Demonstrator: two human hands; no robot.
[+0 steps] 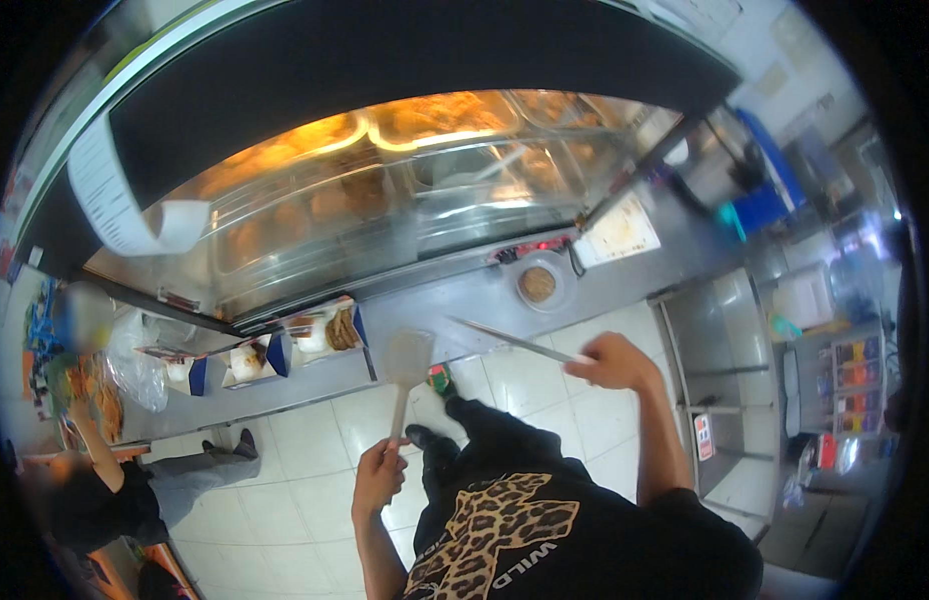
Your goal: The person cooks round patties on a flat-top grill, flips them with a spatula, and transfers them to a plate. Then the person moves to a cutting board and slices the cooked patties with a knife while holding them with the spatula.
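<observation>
Before me, a glass-fronted food warmer holds several metal trays of food under orange light. My left hand grips the handle of a broad, pale spatula, its blade raised near the counter's front edge. In my right hand is a long, slim metal utensil, perhaps tongs or a knife; its tip points left over the counter. Left of the spatula, open takeaway boxes stand in a row, with white rice and browned pieces of food inside. A clear round tub with brown contents sits beyond the metal utensil.
A stained white board lies at the counter's right. Paper strips hang at upper left. Another person works at far left beside a plastic bag. Steel shelving stands to my right, above the tiled floor.
</observation>
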